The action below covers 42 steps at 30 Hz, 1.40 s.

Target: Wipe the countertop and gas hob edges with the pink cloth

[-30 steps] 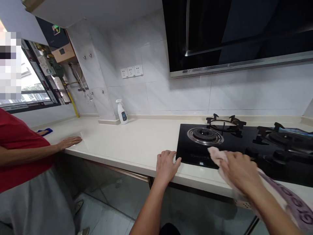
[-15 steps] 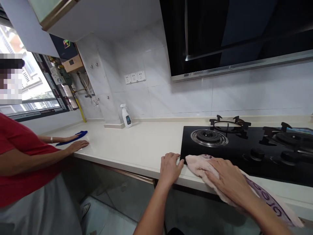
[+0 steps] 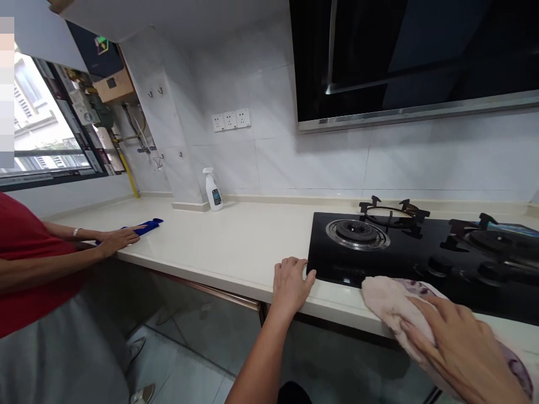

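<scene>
My left hand (image 3: 291,283) rests on the front edge of the cream countertop (image 3: 227,247), beside the left front corner of the black gas cooktop (image 3: 337,261). Its fingers lie flat with the thumb apart, and nothing is in it. My right hand (image 3: 467,342) grips a pale pink towel (image 3: 389,300) with purple lettering, pressed against the counter's front edge and the cooktop's front. Part of the towel is covered by the hand and hangs over the edge. The left burner (image 3: 357,233) has no pan support on it.
A pan support (image 3: 391,216) stands on the cooktop's rear. A white spray bottle (image 3: 213,193) stands near the wall. A black range hood (image 3: 400,67) hangs above. At left, a co-worker in a red top (image 3: 37,241) has both hands on a blue cloth (image 3: 147,226).
My right hand has moved right with the towel along the cooktop's front edge. My left hand has stayed in place. The co-worker's hands and blue cloth have shifted, and the view has turned slightly.
</scene>
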{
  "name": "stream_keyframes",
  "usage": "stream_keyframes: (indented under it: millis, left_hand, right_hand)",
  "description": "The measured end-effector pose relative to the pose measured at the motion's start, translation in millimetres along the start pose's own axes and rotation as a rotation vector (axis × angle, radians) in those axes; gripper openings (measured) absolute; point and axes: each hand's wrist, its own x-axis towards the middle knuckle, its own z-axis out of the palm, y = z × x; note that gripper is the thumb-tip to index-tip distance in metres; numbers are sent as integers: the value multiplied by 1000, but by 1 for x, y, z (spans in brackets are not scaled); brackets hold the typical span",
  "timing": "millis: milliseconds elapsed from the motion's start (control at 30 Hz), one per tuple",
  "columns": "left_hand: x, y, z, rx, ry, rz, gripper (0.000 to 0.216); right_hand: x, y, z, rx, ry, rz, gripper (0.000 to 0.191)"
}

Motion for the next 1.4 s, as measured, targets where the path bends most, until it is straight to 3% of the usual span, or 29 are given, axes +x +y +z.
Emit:
stream_keyframes:
  millis: [200,300,400,600,700,800,933,1067,1200,1300,1400]
  left_hand:
    - [-1,2,-7,17,-31,-9,27]
    - [-1,1,-11,7,-70,-20,30]
    - [-1,0,-11,8,-75,-26,26]
    - [-2,1,-7,23,-7,-20,23]
    - [-2,1,-6,8,-9,-17,23]
    - [-1,0,-5,-2,-1,-13,22]
    - [-2,-2,-3,-9,18,-11,23]
    - [-2,-2,-4,-2,3,-16,24]
    - [-2,-1,-5,-3,-14,-33,25]
    - [-1,-1,-5,-5,-13,-35,24]
    - [-1,-3,-3,7,-23,-31,21]
  right_hand:
    - [45,-105,13,32,-61,-278,33]
    - [63,-129,19,144,-109,-302,24]
    - [80,-123,27,227,-132,-264,24]
    - [118,-96,36,-74,-135,-51,24]
    - [133,-92,39,-109,-121,28,29]
    - [133,-92,40,-108,-128,27,31]
    - [108,-92,33,-73,-143,-52,28]
    - [77,-88,22,193,-160,-149,28]
    - [79,-89,13,677,-278,2,38]
    - [106,-103,-1,1005,-162,176,47]
    - [136,-124,-16,1286,6,244,56]
